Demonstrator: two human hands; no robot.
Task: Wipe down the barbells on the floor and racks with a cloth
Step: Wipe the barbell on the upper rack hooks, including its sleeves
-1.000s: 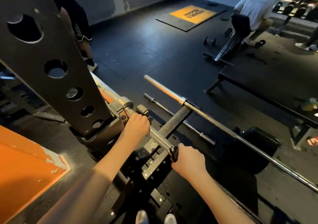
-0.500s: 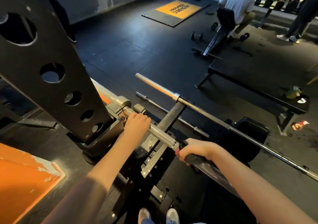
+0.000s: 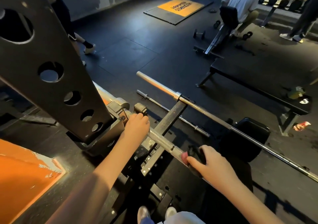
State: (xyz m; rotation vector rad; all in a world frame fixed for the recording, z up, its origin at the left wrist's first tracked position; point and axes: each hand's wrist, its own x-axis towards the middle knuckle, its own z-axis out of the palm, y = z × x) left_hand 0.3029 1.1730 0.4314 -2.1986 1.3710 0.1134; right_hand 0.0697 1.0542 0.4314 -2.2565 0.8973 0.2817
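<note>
Right hand [image 3: 215, 167], clutching dark cloth [image 3: 196, 153], slid along barbell [image 3: 161, 140]; left hand [image 3: 137, 125] grips it; black rubber gym floor [image 3: 130, 43].

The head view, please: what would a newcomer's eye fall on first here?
The black steel rack upright with round holes looms at left. Below centre, the left hand grips the knurled silver barbell while the right hand holds a dark cloth on it. A bright orange floor mat lies far back.

dim gym, black rubber floor [image 3: 130, 39]
</note>
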